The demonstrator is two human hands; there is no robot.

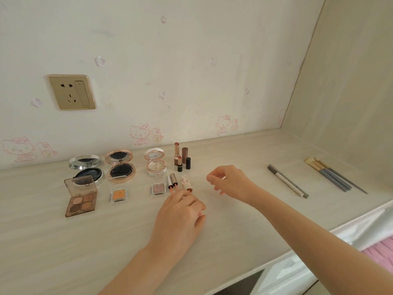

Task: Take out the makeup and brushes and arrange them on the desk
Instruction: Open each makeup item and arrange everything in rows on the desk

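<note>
Makeup is laid out on the pale desk [244, 220]. Three open compacts [120, 167] stand along the wall, with an open eyeshadow palette [81, 196] and two small single shadows [118, 194] in front. Upright lipsticks [180, 158] stand behind two lip glosses [171, 181] and a small figure-shaped lipstick [186, 183] lying flat. My left hand [180, 216] reaches to these, fingertips touching their near ends. My right hand [229, 180] hovers to the right, pinching something small and pale. Two pencils [287, 180] and several brushes [333, 175] lie at the right.
A gold wall socket [71, 92] sits on the cartoon-cat wallpaper above the desk. A side panel [350, 92] closes the desk on the right. The front edge [276, 262] drops to an open drawer, with pink fabric [380, 250] at the lower right.
</note>
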